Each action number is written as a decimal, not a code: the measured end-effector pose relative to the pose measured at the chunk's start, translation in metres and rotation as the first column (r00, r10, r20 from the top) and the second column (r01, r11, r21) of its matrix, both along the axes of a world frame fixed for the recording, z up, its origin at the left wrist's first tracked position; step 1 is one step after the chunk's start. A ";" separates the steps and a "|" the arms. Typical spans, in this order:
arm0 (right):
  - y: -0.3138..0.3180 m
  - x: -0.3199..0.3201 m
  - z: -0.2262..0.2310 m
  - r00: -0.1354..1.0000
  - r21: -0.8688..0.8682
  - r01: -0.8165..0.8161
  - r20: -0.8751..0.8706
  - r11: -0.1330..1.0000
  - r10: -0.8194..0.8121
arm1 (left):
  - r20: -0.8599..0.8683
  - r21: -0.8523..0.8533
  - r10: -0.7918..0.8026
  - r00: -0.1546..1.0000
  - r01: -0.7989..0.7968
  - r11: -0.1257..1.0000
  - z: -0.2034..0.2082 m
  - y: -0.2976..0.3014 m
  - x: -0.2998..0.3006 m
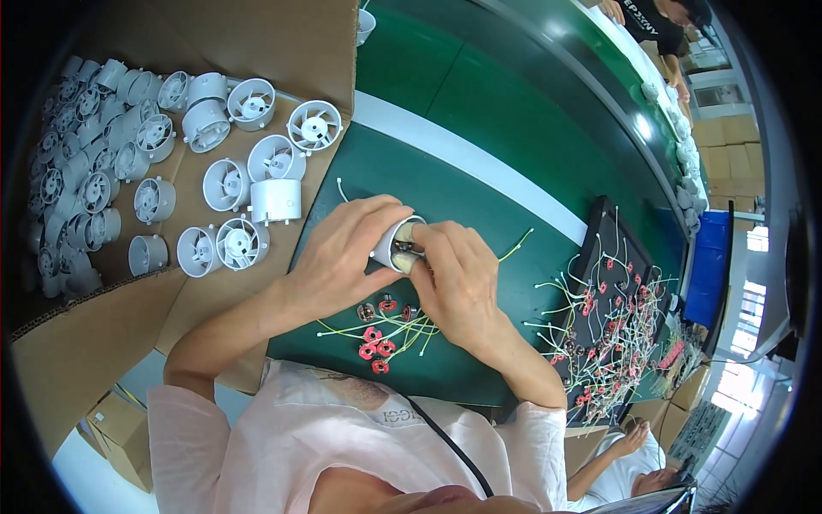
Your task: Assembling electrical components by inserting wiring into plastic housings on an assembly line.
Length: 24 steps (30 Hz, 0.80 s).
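Above the green mat, my left hand (344, 242) is wrapped round a white plastic fan housing (384, 248), tilted with its open end toward my right hand. The thumb and index finger of my right hand (462, 272), with pale yellowish coverings on their tips, reach inside the housing. Between them a small dark motor part (406, 247) shows, mostly hidden by the fingers. A yellow-green wire (516, 245) sticks out beyond my right hand. Just below the hands lie several red coil parts (373, 341) with thin wires, along with small metallic round ones (366, 312).
At the left, a cardboard box (282, 47) holds many white fan housings (156, 137), several on its near flap. On the right, a black tray (604, 231) carries a tangle of wired red coils. A green conveyor belt (497, 94) runs beyond the mat. Other people sit top right and lower right.
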State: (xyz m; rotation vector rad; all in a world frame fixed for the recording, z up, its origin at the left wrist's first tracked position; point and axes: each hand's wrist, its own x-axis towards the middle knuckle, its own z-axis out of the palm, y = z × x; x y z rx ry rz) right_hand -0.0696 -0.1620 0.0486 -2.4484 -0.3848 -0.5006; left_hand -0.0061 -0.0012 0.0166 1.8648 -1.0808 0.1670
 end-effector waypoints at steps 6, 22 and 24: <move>0.000 0.002 0.001 0.999 -0.061 -0.029 0.022 0.998 0.030 | -0.136 0.000 0.014 0.991 -0.014 1.000 0.001 0.001 -0.003; -0.006 0.008 -0.015 0.958 0.378 0.103 -0.286 0.920 0.010 | -0.163 -0.147 -0.007 0.987 -0.017 0.989 -0.007 -0.003 -0.001; -0.003 0.009 -0.014 0.941 0.444 0.143 -0.338 0.885 0.017 | -0.182 -0.132 0.001 0.983 -0.025 0.991 -0.006 -0.002 -0.001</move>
